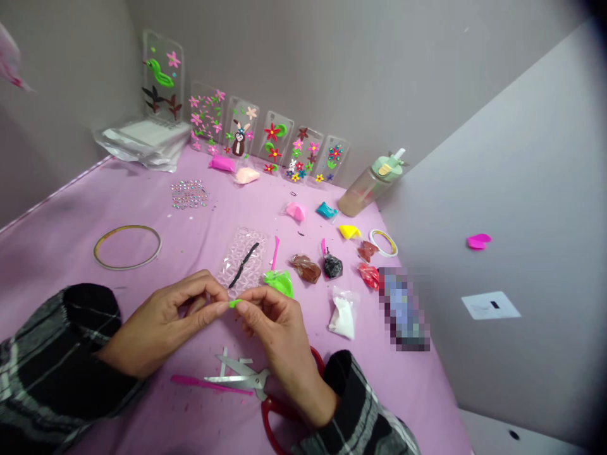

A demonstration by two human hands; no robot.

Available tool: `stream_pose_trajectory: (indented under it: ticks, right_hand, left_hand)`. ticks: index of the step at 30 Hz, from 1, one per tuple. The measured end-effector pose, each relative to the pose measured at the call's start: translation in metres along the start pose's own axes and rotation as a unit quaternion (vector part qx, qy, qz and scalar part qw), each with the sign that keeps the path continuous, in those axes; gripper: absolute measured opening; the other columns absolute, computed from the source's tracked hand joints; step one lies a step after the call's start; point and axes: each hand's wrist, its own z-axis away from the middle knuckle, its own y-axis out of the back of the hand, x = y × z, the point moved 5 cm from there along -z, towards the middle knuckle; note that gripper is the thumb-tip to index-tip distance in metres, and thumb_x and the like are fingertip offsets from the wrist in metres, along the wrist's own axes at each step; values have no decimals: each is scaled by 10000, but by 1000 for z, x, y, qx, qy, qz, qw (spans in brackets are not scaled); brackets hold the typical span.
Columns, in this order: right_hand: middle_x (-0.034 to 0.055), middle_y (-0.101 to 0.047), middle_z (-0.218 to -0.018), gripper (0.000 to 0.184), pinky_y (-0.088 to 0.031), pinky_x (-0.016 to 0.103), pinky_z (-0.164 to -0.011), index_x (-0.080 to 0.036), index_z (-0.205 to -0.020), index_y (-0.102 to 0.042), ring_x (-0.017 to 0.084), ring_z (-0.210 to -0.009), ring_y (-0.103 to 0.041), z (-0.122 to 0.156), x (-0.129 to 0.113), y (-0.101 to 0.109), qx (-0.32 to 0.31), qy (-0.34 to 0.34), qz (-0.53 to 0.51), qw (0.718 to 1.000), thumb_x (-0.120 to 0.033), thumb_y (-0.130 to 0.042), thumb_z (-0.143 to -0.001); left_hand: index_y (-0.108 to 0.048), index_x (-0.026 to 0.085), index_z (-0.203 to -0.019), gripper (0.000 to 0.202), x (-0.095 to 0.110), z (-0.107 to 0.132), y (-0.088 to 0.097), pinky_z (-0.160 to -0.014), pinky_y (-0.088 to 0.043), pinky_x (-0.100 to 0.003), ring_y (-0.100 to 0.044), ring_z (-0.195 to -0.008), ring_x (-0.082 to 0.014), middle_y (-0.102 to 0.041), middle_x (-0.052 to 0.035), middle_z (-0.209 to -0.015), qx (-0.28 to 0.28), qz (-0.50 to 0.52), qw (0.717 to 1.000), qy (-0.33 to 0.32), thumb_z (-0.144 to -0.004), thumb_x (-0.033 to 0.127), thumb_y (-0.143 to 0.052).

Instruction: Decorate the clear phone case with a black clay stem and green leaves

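Clay (pixel 234 304), partly hidden, seems soft and light; we pinch its ends, left hand (pixel 165 319) and right hand (pixel 284 335) gripping.

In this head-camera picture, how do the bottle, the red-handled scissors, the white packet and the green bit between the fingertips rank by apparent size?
1. Red-handled scissors, partly hidden by the right hand and nearer the camera than the bottle
2. Bottle
3. White packet
4. Green bit
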Motion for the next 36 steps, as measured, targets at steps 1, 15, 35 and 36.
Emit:
stream_pose_trajectory:
  ticks: [1, 15, 35, 36]
  right_hand:
    - [-26, -705, -739, 297, -523, 304, -696, -257, -806, -833, 157, -677, -560, 0, 0, 0, 1, 1, 2, 1000, -485, -1021, -778]
    - [-36, -690, -699, 325, -520, 293, -618, -251, -845, -852, 142, -618, -555, -1, 1, -3, -14, -19, -19, 1000, -512, -1027, -760]
    - [-49, -677, -706, 317, -487, 274, -681, -233, -789, -802, 128, -659, -549, -1, 1, -3, -23, 2, -14, 1000, -462, -1021, -786]
    - [-50, -678, -707, 315, -488, 272, -683, -232, -791, -802, 125, -659, -550, -1, 1, -3, -25, 3, -15, 1000, -457, -1022, -786]
  left_hand:
    - [-768, 286, -895, 455, 0, -1, 1, -688, -482, -280, -615, -760, -191, -696, 24, -833, 5, -1, 1000, 4, -1015, 720, -701]
    - [-765, 282, -926, 444, -4, 1, -1, -613, -397, -262, -469, -660, -157, -591, 55, -743, 12, 34, 999, 33, -976, 723, -754]
    - [-761, 272, -936, 442, -3, -1, -2, -631, -393, -231, -449, -673, -154, -503, 67, -706, -10, 73, 993, 91, -900, 709, -816]
    - [-767, 274, -942, 433, -3, -1, -2, -656, -416, -235, -489, -705, -161, -549, 57, -743, -8, 77, 993, 85, -912, 704, -812]
